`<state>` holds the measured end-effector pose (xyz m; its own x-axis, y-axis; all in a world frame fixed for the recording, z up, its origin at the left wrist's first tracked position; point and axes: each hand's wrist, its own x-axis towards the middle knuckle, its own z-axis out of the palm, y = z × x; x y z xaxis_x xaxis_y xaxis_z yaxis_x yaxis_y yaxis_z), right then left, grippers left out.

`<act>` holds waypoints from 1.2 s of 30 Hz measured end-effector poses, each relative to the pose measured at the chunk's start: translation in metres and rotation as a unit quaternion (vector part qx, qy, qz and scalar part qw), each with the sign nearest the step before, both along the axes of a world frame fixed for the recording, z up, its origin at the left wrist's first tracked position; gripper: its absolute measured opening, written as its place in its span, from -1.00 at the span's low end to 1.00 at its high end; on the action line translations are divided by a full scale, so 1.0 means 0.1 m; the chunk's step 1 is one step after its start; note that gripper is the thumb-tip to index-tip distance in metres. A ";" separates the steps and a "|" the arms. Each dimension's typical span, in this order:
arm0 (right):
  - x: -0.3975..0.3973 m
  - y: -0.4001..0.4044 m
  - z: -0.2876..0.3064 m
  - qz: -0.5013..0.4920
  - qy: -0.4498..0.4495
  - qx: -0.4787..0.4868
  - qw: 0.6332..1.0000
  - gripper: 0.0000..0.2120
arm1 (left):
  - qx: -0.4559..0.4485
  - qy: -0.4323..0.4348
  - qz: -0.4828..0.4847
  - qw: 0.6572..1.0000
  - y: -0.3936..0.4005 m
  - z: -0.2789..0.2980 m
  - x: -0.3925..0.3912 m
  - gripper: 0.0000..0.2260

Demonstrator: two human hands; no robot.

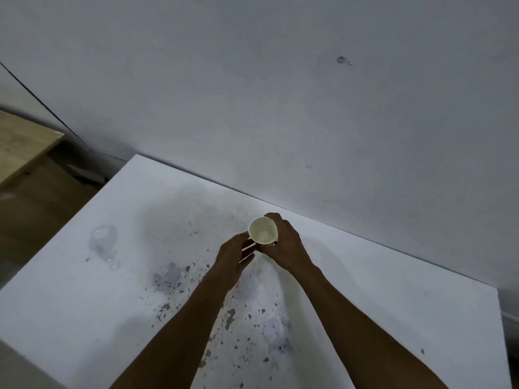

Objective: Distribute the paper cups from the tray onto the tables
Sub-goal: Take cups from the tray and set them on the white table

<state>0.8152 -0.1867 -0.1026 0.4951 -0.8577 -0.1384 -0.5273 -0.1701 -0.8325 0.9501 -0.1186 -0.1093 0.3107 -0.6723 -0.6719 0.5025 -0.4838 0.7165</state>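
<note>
Cream paper cup (263, 231), mouth up, empty

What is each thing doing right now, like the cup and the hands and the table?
Paper cup: upright, looks empty, held over the table.
Right hand: grip closed around the cup.
Left hand: fingers touching the cup's lower side.
Table: white, speckled with dark stains.

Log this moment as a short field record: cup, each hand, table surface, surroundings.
cup: one paper cup, upright, mouth open, looks empty
right hand: right hand wrapped around the cup's far side
left hand: left hand at the cup's lower near side; grip unclear
table: white table, dark specks and stains
wall: plain wall behind the table
tray: not in view
</note>
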 end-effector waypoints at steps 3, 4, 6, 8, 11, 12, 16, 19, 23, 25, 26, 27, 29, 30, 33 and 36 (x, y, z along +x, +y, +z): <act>0.06 -0.10 -0.12 0.004 0.004 0.013 1.000 -0.39 | 0.007 0.001 0.000 1.000 -0.08 -0.12 0.06 -0.86; 0.07 -0.12 -0.16 0.004 0.004 0.019 1.000 -0.39 | 0.005 -0.002 -0.004 1.000 -0.09 -0.16 0.07 -0.86; 0.08 -0.13 -0.24 0.001 0.005 0.029 1.000 -0.38 | -0.002 -0.006 -0.017 1.000 -0.09 -0.23 0.09 -0.84; 0.09 -0.12 -0.31 -0.006 0.003 0.037 0.999 -0.33 | 0.001 0.004 -0.018 1.000 -0.08 -0.27 0.09 -0.83; 0.10 -0.10 -0.37 -0.015 0.013 0.053 0.998 -0.16 | 0.011 0.008 -0.013 1.000 -0.08 -0.27 0.08 -0.85; 0.10 -0.10 -0.36 -0.015 0.017 0.058 0.998 -0.11 | 0.016 0.006 -0.013 1.000 -0.07 -0.27 0.07 -0.86; 0.06 -0.06 -0.27 -0.031 0.046 0.067 0.996 -0.04 | 0.035 -0.035 -0.016 0.999 0.01 -0.19 0.03 -0.81; -0.08 0.07 -0.13 -0.042 0.073 0.040 0.996 -0.16 | 0.041 -0.128 -0.068 0.989 0.14 -0.07 -0.02 -0.76; -0.39 0.35 0.06 -0.044 0.078 0.013 0.996 -0.40 | -0.003 -0.326 -0.197 0.925 0.42 0.13 -0.15 -0.78; -0.58 0.54 0.18 -0.047 0.080 -0.016 0.996 -0.48 | -0.021 -0.410 -0.241 0.879 0.58 0.30 -0.27 -0.78; -0.66 0.63 0.23 -0.047 0.083 -0.034 0.995 -0.51 | -0.031 -0.437 -0.258 0.861 0.64 0.38 -0.34 -0.76; -0.77 0.74 0.30 -0.047 0.088 -0.053 0.994 -0.53 | -0.044 -0.461 -0.272 0.844 0.72 0.46 -0.43 -0.73; -0.99 0.98 0.47 -0.046 0.100 -0.099 0.989 -0.54 | -0.063 -0.509 -0.296 0.806 0.91 0.62 -0.62 -0.68; -1.12 1.12 0.55 -0.047 0.110 -0.128 0.985 -0.55 | -0.070 -0.536 -0.312 0.782 1.01 0.69 -0.73 -0.65; -1.56 1.52 0.73 -0.050 0.157 -0.213 0.963 -0.52 | -0.100 -0.587 -0.337 0.730 1.33 0.89 -1.12 -0.59; -2.11 1.95 0.87 -0.068 0.179 -0.265 0.945 -0.48 | -0.139 -0.623 -0.351 0.685 1.66 1.10 -1.58 -0.56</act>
